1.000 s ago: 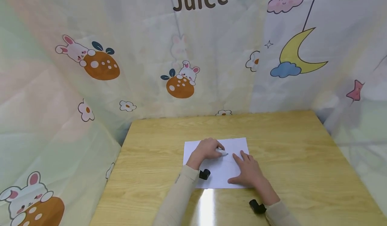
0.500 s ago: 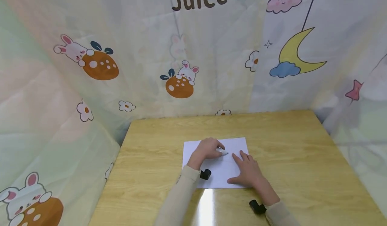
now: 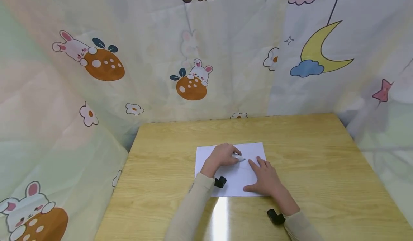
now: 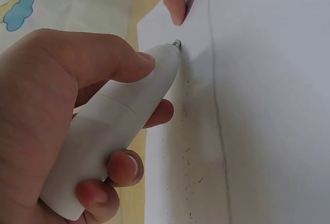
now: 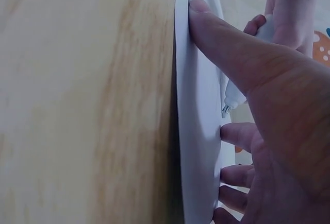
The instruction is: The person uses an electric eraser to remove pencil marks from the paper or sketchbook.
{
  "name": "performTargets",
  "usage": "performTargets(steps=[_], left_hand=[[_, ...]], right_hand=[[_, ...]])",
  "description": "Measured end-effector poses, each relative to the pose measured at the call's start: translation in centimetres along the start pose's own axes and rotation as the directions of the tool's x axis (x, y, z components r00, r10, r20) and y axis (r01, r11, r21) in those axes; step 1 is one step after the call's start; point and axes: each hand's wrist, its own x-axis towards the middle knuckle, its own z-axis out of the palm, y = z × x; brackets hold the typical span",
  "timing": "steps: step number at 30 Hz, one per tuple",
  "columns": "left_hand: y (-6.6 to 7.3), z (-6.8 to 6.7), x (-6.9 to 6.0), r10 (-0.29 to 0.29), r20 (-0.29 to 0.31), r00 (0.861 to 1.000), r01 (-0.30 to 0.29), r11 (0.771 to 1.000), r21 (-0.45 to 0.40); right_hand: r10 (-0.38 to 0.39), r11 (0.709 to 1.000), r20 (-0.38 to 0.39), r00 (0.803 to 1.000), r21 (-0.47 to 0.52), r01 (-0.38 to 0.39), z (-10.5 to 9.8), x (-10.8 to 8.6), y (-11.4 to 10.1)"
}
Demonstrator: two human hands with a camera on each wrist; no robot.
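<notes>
A white sheet of paper [image 3: 232,183] lies on the table, with a thin grey line running along it [image 4: 219,121] in the left wrist view. The left hand [image 3: 222,155] curls its fingers and thumb round a white pen-shaped tool [image 4: 113,116], whose small metal tip [image 4: 177,44] is at the paper. Dark specks lie beside the line. The right hand [image 3: 266,178] rests on the paper's right side, fingers spread, thumb [image 5: 206,20] near the edge closest to the person. In the right wrist view the tool [image 5: 235,94] shows beyond that thumb.
The wooden table [image 3: 161,169] extends around the paper. Black wrist-worn devices stick out by the left wrist [image 3: 221,182], over the paper, and by the right wrist [image 3: 275,217]. A printed cloth [image 3: 232,54] with rabbits and a moon hangs behind and beside the table.
The head view has tilted slightly, so the whole scene sits a little higher. Both hands keep nearly the same places on the paper, the left still holding the tool.
</notes>
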Motion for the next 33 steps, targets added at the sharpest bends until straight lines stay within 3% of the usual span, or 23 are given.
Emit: performTargets(steps=[6, 11, 21, 29, 33], left_hand=[[-0.8, -0.1, -1.8, -0.035, -0.03, 0.999, 0.034, 0.999, -0.029], [-1.9, -0.7, -3.3, -0.025, -0.072, 0.997, 0.02, 0.998, -0.066], [-5.3, -2.6, -7.9, -0.051, -0.135, 0.99, 0.038, 0.994, -0.099], [-6.9, -1.7, -11.9, -0.086, -0.135, 0.987, 0.07, 0.991, -0.113], [-8.0, -0.8, -13.6, -0.131, -0.167, 0.977, 0.114, 0.987, -0.11]], right_hand=[[-0.019, 1.0, 0.014, 1.0, 0.006, 0.019, 0.2, -0.3, -0.5], [-0.021, 0.999, -0.019, 1.0, 0.024, 0.022, 0.2, -0.3, 0.0], [-0.042, 0.999, -0.038, 0.998, 0.005, 0.042, -1.0, 0.5, 0.4], [-0.037, 0.999, -0.061, 0.997, 0.009, 0.037, -0.8, -0.2, 0.6], [-0.059, 0.998, -0.06, 0.996, 0.01, 0.06, -0.2, 0.1, 0.7]])
